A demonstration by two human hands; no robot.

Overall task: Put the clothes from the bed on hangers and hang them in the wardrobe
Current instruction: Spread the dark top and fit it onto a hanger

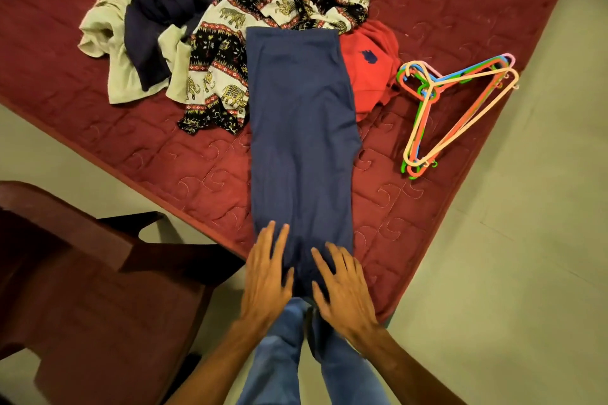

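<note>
- Both hands are down flat: left hand (268, 273) and right hand (345, 283), fingers spread, press on the near end of the blue garment (302, 128).
- That garment lies folded in a long strip on the red quilted bed (164, 158), running straight away from the fingertips.
- At its far end, well beyond the hands, sits the heap: elephant-print cloth (263, 10), red shirt (365, 69) to the right, navy piece (164, 10) and beige piece (108, 43) to the left.
- Off beyond the right hand, stacked coloured hangers (457, 108) lie by the bed's edge.
- Left of the left hand stands a dark wooden chair (82, 273).
</note>
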